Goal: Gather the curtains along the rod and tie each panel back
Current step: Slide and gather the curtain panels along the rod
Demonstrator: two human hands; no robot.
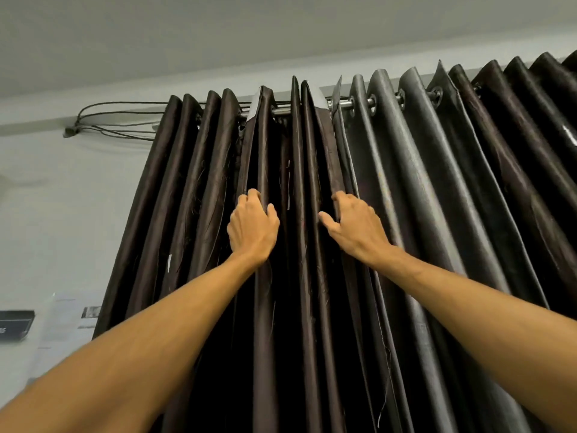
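Two dark eyelet curtains hang from a metal rod (345, 103) near the ceiling. The left panel (175, 195) is brown and bunched into tight folds. The right panel (437, 182) is greyer and spreads off to the right edge. My left hand (253, 228) grips a fold at the inner edge of the left panel, fingers curled round the fabric. My right hand (356, 228) holds the inner edge of the right panel, thumb out towards the middle. Both hands are raised well below the rod, about a hand's width apart.
Black cables (118, 118) loop along the wall to a clip left of the curtains. A dark box (15, 325) and some papers (67, 317) sit against the white wall at lower left. The ceiling lies close above the rod.
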